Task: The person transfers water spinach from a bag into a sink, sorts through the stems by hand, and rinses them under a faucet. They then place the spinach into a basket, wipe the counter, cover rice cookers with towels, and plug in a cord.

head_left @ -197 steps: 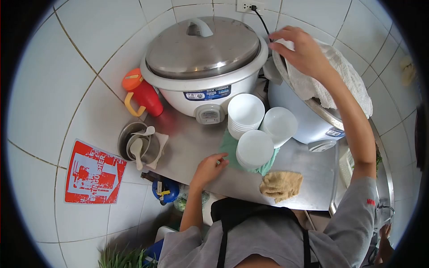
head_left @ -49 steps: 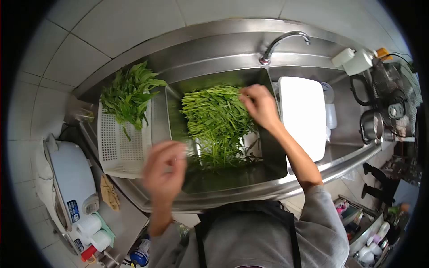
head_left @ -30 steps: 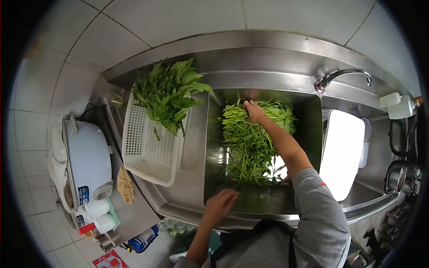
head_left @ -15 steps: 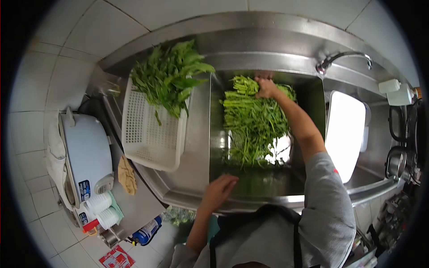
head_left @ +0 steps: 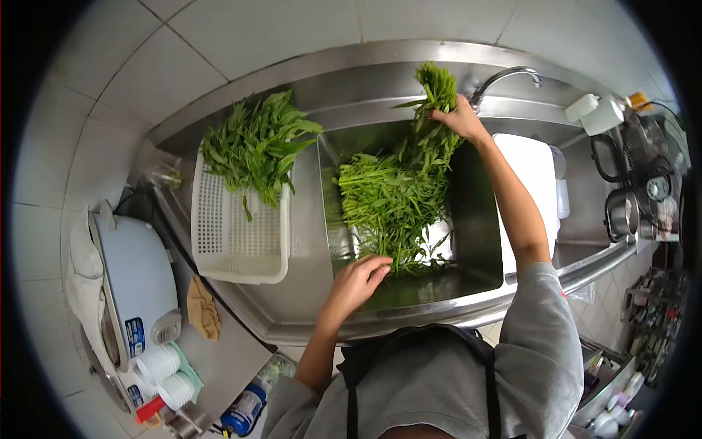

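Observation:
My right hand [head_left: 457, 119] is wrapped round a bunch of leafy greens [head_left: 436, 91], its cut stems pointing up toward the wall. The leaves of this bunch hang down over the pile of greens [head_left: 395, 197] in the sink basin [head_left: 468, 256]. Long green stems and narrow leaves make up the pile, which looks like water spinach. Near the pile's front left edge is my left hand [head_left: 360, 283], fingers slightly curved and thumb apart, with nothing in it. More greens [head_left: 256, 150] lie over the back of a white perforated basket [head_left: 241, 256] to the left.
A curved faucet [head_left: 504, 77] rises at the back right of the basin. Right of the basin stands a white board [head_left: 526, 183]. On the left are a rice cooker [head_left: 139, 271], a tan cloth [head_left: 202, 307] and stacked white cups [head_left: 161, 366].
My right hand has lifted a bunch of greens up and back from the pile. My left hand has moved closer to the pile's front edge. The camera view has shifted slightly.

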Tool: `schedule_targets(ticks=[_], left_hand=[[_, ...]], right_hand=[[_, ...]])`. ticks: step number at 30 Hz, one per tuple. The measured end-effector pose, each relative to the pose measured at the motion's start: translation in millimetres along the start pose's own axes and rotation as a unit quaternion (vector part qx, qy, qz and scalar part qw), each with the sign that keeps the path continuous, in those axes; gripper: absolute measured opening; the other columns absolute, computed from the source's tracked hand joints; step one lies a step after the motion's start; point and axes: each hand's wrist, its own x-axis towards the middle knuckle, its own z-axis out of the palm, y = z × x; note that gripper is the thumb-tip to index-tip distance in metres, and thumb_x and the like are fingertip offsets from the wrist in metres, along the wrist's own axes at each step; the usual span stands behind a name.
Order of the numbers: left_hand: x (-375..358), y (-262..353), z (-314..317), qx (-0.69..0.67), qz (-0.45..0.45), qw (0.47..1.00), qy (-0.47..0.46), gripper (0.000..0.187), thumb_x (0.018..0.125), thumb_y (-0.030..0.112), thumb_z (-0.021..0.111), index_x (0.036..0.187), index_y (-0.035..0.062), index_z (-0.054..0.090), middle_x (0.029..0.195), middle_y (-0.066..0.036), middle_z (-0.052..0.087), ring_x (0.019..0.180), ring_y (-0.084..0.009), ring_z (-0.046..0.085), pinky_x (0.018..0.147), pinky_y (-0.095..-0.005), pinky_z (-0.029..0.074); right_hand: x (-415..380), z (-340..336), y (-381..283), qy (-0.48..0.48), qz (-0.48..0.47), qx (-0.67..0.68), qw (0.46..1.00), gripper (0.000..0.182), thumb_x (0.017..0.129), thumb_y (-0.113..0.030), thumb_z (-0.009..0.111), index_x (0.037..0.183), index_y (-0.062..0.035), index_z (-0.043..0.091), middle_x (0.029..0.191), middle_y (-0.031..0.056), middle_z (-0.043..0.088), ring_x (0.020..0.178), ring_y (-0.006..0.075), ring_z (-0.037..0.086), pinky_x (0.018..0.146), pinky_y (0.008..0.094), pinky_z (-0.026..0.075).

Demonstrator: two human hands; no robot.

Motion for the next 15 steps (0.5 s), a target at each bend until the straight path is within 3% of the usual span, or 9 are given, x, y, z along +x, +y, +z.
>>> schedule_targets(ticks=[4, 9, 12, 13, 15], left_hand=[[59, 3, -1, -0.054, 0.091, 0.993, 0.047, 0.022, 0.087, 0.018, 0.053, 0.101, 0.0037, 0.061, 0.091, -0.007, 0.064, 0.078, -0.0138, 0.059, 0.065, -0.0264, 0.045], [131, 30, 6, -0.046, 0.104, 0.99, 0.084, 0.021, 0.088, 0.018, 0.052, 0.1, 0.0031, 0.061, 0.073, -0.003, 0.06, 0.061, -0.0087, 0.054, 0.059, -0.0255, 0.045], [153, 45, 31, 0.026, 0.121, 0.984, 0.132, 0.022, 0.083, 0.02, 0.056, 0.098, 0.0039, 0.06, 0.077, -0.008, 0.063, 0.067, -0.0209, 0.061, 0.061, -0.0324, 0.047], [160, 42, 40, 0.064, 0.104, 0.981, 0.153, 0.022, 0.081, 0.021, 0.058, 0.096, 0.0046, 0.06, 0.079, -0.008, 0.064, 0.07, -0.0228, 0.062, 0.063, -0.0338, 0.047], [166, 40, 54, 0.137, 0.065, 0.969, 0.194, 0.024, 0.077, 0.022, 0.061, 0.094, 0.006, 0.061, 0.082, -0.009, 0.064, 0.076, -0.0266, 0.062, 0.065, -0.0367, 0.047]], right_hand=[[-12, -31, -40, -0.01, 0.058, 0.181, 0.982, 0.026, 0.071, -0.011, 0.065, 0.093, 0.0029, 0.059, 0.087, 0.0104, 0.065, 0.076, 0.0151, 0.06, 0.073, 0.0279, 0.048], [-32, -14, -48, 0.074, 0.114, 0.343, 0.929, 0.02, 0.072, -0.003, 0.064, 0.091, 0.0024, 0.059, 0.084, 0.0084, 0.064, 0.071, 0.0153, 0.06, 0.064, 0.0301, 0.051], [-35, 13, -34, 0.188, 0.162, 0.287, 0.925, 0.027, 0.066, -0.01, 0.071, 0.088, 0.0007, 0.059, 0.077, 0.006, 0.063, 0.067, 0.0141, 0.058, 0.058, 0.0294, 0.049], [-47, 18, -47, 0.184, 0.173, 0.361, 0.898, 0.031, 0.064, -0.012, 0.074, 0.089, 0.0, 0.059, 0.077, 0.0051, 0.062, 0.065, 0.0138, 0.057, 0.057, 0.029, 0.048], [-52, 35, -33, 0.196, 0.177, 0.37, 0.891, 0.035, 0.064, -0.011, 0.074, 0.092, -0.0007, 0.057, 0.082, 0.0054, 0.062, 0.068, 0.0139, 0.057, 0.06, 0.0291, 0.047]])
